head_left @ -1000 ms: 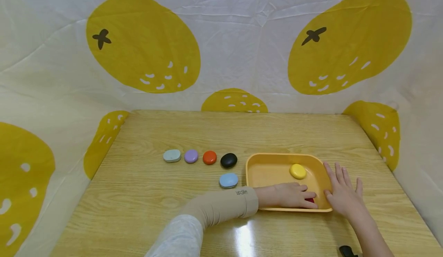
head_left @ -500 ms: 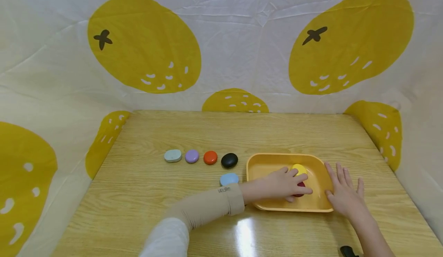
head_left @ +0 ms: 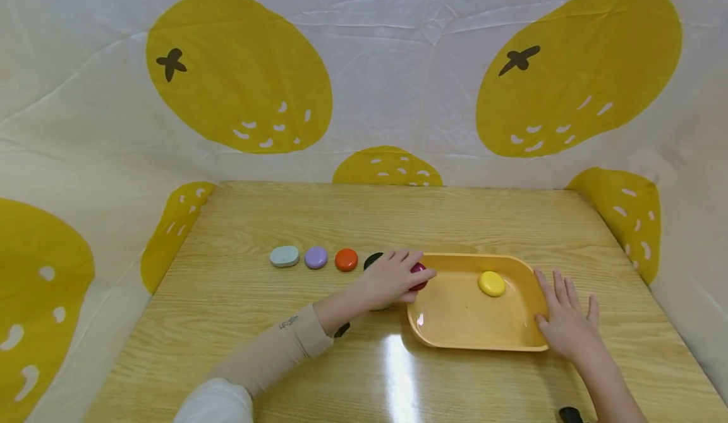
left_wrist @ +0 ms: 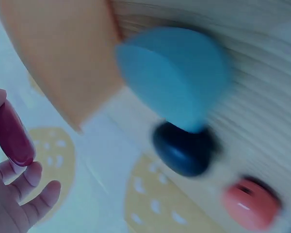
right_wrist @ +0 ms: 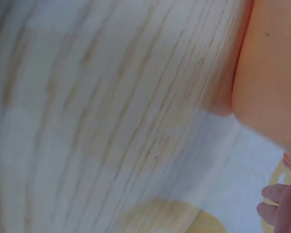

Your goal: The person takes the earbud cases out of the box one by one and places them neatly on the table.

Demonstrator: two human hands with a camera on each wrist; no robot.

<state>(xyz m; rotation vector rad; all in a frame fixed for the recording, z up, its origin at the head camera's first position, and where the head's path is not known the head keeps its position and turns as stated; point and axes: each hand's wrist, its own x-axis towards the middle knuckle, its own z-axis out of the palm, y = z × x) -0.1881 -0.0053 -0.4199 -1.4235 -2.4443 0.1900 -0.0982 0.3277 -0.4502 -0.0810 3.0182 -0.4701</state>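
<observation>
My left hand (head_left: 383,281) pinches a smooth dark red pebble (head_left: 419,276) over the left rim of the orange tray (head_left: 483,348); thumb and fingers lie around the pebble (left_wrist: 12,136) in the left wrist view. Inside the tray sits a round yellow pebble (head_left: 491,283). A black pebble (head_left: 372,259) is partly covered by the left hand, and a light blue one (left_wrist: 177,73), mostly hidden in the head view, shows near the tray's outer wall in the left wrist view. Against the tray's right side rests my right hand (head_left: 569,318), fingers spread and straight.
Left of the black pebble, an orange-red pebble (head_left: 345,260), a purple pebble (head_left: 315,257) and a pale grey-green pebble (head_left: 284,256) form a row on the wooden table (head_left: 244,347). A fruit-printed cloth (head_left: 398,94) hangs behind. Something black (head_left: 570,415) lies at the front edge.
My left hand has lifted the dark red pebble from inside the tray and carried it left to the tray's left rim. The yellow pebble and the right hand stay in place.
</observation>
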